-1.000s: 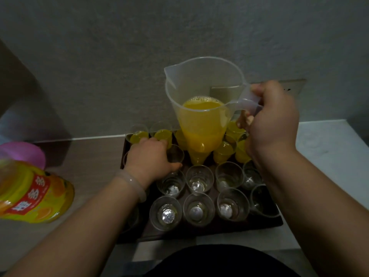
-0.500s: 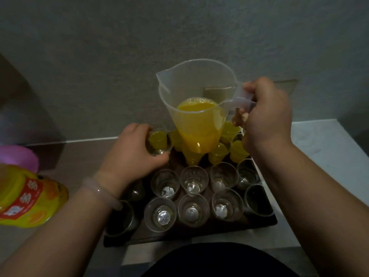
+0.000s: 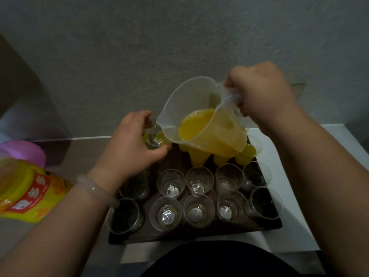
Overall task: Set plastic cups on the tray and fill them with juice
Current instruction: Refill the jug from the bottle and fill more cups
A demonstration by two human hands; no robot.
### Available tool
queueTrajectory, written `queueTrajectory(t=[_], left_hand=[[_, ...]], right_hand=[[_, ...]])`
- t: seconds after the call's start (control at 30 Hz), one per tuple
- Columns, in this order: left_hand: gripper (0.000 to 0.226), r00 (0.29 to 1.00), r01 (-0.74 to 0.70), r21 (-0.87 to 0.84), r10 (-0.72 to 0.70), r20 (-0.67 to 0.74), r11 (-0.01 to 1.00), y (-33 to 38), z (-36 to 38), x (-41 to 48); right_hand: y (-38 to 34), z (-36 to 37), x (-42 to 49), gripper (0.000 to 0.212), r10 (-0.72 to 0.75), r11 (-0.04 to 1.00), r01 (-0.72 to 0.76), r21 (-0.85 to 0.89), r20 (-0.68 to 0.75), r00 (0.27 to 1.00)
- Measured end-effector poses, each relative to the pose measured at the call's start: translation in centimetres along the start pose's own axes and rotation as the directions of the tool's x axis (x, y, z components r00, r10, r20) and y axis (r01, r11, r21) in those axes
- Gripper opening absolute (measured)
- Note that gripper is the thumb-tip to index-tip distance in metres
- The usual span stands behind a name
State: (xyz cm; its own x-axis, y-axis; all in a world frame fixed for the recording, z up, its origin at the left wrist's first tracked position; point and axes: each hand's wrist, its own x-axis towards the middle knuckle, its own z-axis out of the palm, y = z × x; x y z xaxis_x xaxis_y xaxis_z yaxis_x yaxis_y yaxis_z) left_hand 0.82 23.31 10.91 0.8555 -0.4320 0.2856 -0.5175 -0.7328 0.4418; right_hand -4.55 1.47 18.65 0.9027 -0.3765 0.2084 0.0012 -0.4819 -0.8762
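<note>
A dark tray (image 3: pixel 265 226) holds several clear plastic cups: the two near rows, such as one cup (image 3: pixel 198 182), are empty, and the far row (image 3: pixel 244 154) holds orange juice. My right hand (image 3: pixel 259 92) grips the handle of a clear jug (image 3: pixel 209 134) half full of juice, tilted left with its spout over a small cup (image 3: pixel 154 140). My left hand (image 3: pixel 129 144) holds that cup lifted above the tray's far left corner; it has some juice in it.
A large juice bottle (image 3: pixel 26 188) with a yellow and red label lies at the left edge. A pink bowl (image 3: pixel 26 152) sits behind it. A grey wall rises just past the tray. The white counter (image 3: pixel 289 176) continues to the right.
My left hand took a cup from the tray's left side and raised it. The jug tipped from upright toward the left, bringing its spout over that cup.
</note>
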Motion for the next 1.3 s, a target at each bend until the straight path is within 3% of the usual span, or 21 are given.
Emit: queueTrajectory(t=[0.1,0.43,1.3], left_hand=[[0.075,1.000,-0.007,0.027,0.007,0.013,1.000,-0.1,0.1,0.1],[0.071,0.995,0.002,-0.003,-0.001,0.104,1.000,-0.2,0.3,-0.3],[0.070,0.992,-0.015,-0.016,0.017,0.122,1.000,-0.2,0.9,-0.6]], right_hand=[[-0.5,0.5,-0.1,0.035,-0.013,0.997,0.015,-0.079,0.018,1.000],[-2.3,1.3,0.2,0.041,-0.038,0.944,0.080,-0.319,0.137,0.990],[-3.7,1.6,-0.1,0.047,-0.066,0.854,0.138,-0.502,0.159,0.985]])
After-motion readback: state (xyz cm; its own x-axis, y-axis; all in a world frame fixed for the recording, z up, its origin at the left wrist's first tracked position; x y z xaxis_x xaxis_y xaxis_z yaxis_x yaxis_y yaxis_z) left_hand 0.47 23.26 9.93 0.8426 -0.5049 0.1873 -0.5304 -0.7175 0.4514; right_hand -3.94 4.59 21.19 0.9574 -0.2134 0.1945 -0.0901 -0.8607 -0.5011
